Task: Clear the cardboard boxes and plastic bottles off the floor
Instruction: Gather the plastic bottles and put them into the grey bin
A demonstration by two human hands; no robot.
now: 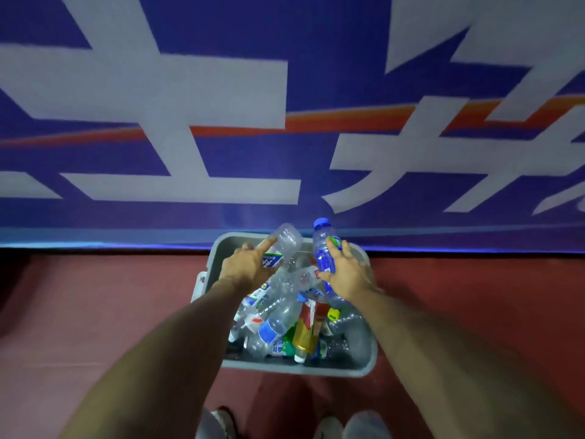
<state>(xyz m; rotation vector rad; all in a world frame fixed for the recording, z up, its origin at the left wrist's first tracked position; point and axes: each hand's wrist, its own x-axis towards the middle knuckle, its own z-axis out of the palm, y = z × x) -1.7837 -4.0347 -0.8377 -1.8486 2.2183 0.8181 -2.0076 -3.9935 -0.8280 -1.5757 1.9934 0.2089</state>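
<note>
A grey plastic bin stands on the red floor against the wall, filled with several empty plastic bottles. Above its far end my left hand grips a clear bottle with a green and white label, base pointing up and away. My right hand grips a blue-tinted bottle with a blue cap, held upright over the bin's far right side. Both bottles are held above the pile.
A large blue banner with white characters and an orange stripe covers the wall just behind the bin. Red floor spreads to both sides. My shoes show at the bottom edge, right in front of the bin.
</note>
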